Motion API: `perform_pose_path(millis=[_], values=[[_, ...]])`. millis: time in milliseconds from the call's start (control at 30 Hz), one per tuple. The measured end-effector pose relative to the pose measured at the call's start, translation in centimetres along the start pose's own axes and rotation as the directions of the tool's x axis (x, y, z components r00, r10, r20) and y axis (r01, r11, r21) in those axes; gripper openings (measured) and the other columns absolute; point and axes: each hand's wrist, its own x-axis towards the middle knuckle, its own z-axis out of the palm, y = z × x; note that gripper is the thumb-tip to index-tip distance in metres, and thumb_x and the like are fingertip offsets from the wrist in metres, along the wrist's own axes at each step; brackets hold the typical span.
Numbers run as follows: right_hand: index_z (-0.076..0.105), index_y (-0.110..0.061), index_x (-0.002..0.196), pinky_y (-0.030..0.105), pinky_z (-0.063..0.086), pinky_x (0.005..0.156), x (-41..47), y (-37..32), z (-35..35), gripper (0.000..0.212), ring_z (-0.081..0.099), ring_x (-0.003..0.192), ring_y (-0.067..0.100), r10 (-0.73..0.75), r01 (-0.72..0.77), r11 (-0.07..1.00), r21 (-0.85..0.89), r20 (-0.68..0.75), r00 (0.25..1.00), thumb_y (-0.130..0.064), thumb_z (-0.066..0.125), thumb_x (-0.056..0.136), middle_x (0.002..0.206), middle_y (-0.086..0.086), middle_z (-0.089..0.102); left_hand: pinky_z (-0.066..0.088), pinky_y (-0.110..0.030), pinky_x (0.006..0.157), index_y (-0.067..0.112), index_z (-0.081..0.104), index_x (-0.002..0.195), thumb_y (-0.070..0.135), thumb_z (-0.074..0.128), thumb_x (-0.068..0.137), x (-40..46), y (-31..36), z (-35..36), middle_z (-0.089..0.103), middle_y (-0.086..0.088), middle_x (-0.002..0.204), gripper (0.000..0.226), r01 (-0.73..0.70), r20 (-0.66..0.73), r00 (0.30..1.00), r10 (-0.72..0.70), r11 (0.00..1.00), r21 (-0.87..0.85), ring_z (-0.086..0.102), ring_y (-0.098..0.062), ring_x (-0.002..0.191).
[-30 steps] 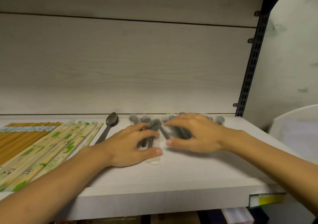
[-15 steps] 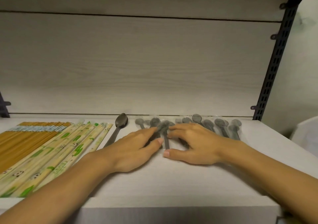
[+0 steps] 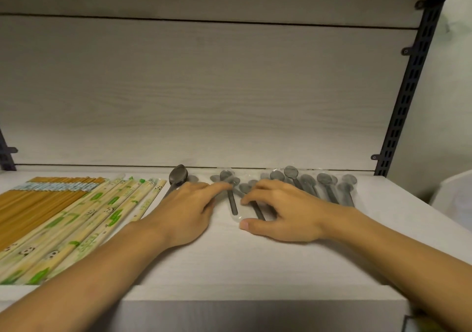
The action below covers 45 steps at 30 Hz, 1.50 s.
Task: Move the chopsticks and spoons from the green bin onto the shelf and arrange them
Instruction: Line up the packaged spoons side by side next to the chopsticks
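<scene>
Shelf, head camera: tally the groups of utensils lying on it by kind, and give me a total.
Plain brown chopsticks, banded bundle: 1
Panda-print wrapped chopsticks, row: 1
Dark metal spoon, alone or stacked: 1
Wrapped grey plastic spoons, spread: 1
Total: 4 groups; single pieces overlap too much to count.

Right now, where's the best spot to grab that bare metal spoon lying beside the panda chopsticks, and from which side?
Take the metal spoon by its handle, not the bowl. The bowl points toward the shelf's back wall, and the handle runs forward toward the shelf's front edge, though the left hand covers most of it. Probably pinch the handle's long edges from above: the panda chopsticks crowd its left side.
</scene>
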Motion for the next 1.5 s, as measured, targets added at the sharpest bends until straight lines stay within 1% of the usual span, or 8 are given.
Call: perform_pose_path(millis=[133, 367, 567, 867, 967, 1100, 1333, 1500], values=[[0.049, -0.024, 0.137, 0.032, 0.036, 0.107, 0.0, -0.2, 0.4, 0.072, 0.04, 0.123, 0.01, -0.014, 0.014, 1.0, -0.024, -0.03, 0.999, -0.072, 0.043, 0.084, 0.131, -0.01, 0.045, 0.032, -0.038, 0.107, 0.047, 0.035, 0.14, 0.044, 0.027, 0.099, 0.0, 0.3, 0.2, 0.045, 0.014, 0.139, 0.042, 0.057, 0.104, 0.992, -0.066, 0.995, 0.088, 0.036, -0.017, 0.13], [0.056, -0.017, 0.131, 0.032, 0.023, 0.116, -0.1, -0.8, 0.3, 0.068, 0.027, 0.139, 0.012, -0.042, 0.043, 0.999, -0.029, 0.011, 0.999, -0.067, 0.045, 0.087, 0.151, -0.004, 0.035, 0.04, -0.038, 0.096, 0.039, 0.053, 0.119, 0.062, 0.023, 0.093, -0.1, 1.2, 0.0, 0.056, 0.011, 0.118, 0.046, 0.147, 0.034, 0.987, -0.154, 0.977, 0.158, 0.048, -0.017, 0.118], [0.058, -0.027, 0.117, 0.032, 0.043, 0.097, 0.0, -1.2, 0.3, 0.049, 0.053, 0.106, 0.006, -0.095, 0.096, 0.994, 0.045, -0.023, 0.995, -0.064, 0.047, 0.088, 0.115, -0.015, 0.058, 0.018, -0.047, 0.115, 0.057, 0.007, 0.143, 0.063, 0.02, 0.094, -0.4, 1.6, -0.4, 0.01, 0.014, 0.159, 0.052, 0.095, 0.157, 0.981, -0.114, 0.987, 0.127, 0.017, -0.021, 0.145], [0.056, -0.026, 0.126, 0.034, 0.042, 0.099, -0.2, -0.8, 0.1, 0.071, 0.048, 0.112, 0.012, 0.004, -0.005, 0.999, -0.032, -0.041, 0.999, -0.077, 0.038, 0.079, 0.121, -0.01, 0.051, 0.035, -0.042, 0.104, 0.046, 0.045, 0.13, 0.051, 0.021, 0.094, -0.2, 1.2, -0.1, 0.047, 0.021, 0.136, 0.044, 0.078, 0.078, 0.993, -0.086, 0.992, 0.096, 0.042, -0.014, 0.126], [0.052, -0.024, 0.133, 0.037, 0.026, 0.114, -0.2, -0.8, 0.2, 0.066, 0.035, 0.132, 0.011, -0.011, 0.012, 0.998, -0.056, 0.009, 1.0, -0.07, 0.039, 0.087, 0.141, -0.009, 0.044, 0.043, -0.034, 0.089, 0.037, 0.058, 0.115, 0.047, 0.031, 0.098, -0.2, 1.5, -0.4, 0.059, 0.02, 0.114, 0.034, 0.109, -0.003, 0.994, -0.109, 0.991, 0.073, 0.053, -0.013, 0.109], [0.059, -0.026, 0.107, 0.044, 0.027, 0.111, 0.2, -0.9, 0.5, 0.057, 0.044, 0.122, 0.015, -0.015, 0.016, 0.999, -0.029, 0.037, 0.999, -0.073, 0.035, 0.086, 0.11, -0.007, 0.061, 0.04, -0.031, 0.068, 0.026, 0.06, 0.092, 0.042, 0.037, 0.097, 0.0, 1.1, -0.2, 0.052, 0.014, 0.074, 0.028, 0.109, -0.087, 0.991, -0.099, 0.988, 0.113, 0.053, -0.015, 0.086], [0.061, -0.025, 0.128, 0.023, 0.019, 0.116, -0.4, -1.7, 0.1, 0.052, 0.028, 0.138, 0.003, -0.132, 0.135, 0.988, 0.08, -0.042, 0.99, -0.057, 0.056, 0.087, 0.147, -0.013, 0.042, 0.041, -0.04, 0.096, 0.027, 0.057, 0.121, 0.042, 0.029, 0.098, 0.5, -0.2, 0.8, 0.06, 0.009, 0.122, 0.039, 0.114, 0.005, 0.993, -0.116, 0.982, 0.153, 0.049, -0.024, 0.111], [0.057, -0.026, 0.126, 0.027, 0.023, 0.117, -0.3, -1.8, 0.3, 0.05, 0.028, 0.14, 0.003, -0.151, 0.146, 0.977, 0.153, 0.019, 0.988, -0.057, 0.054, 0.088, 0.142, -0.016, 0.047, 0.042, -0.036, 0.089, 0.017, 0.062, 0.105, 0.041, 0.029, 0.093, 0.5, -0.2, 0.5, 0.065, 0.005, 0.096, 0.043, 0.031, -0.017, 0.999, -0.03, 0.997, 0.074, 0.053, -0.02, 0.091]])
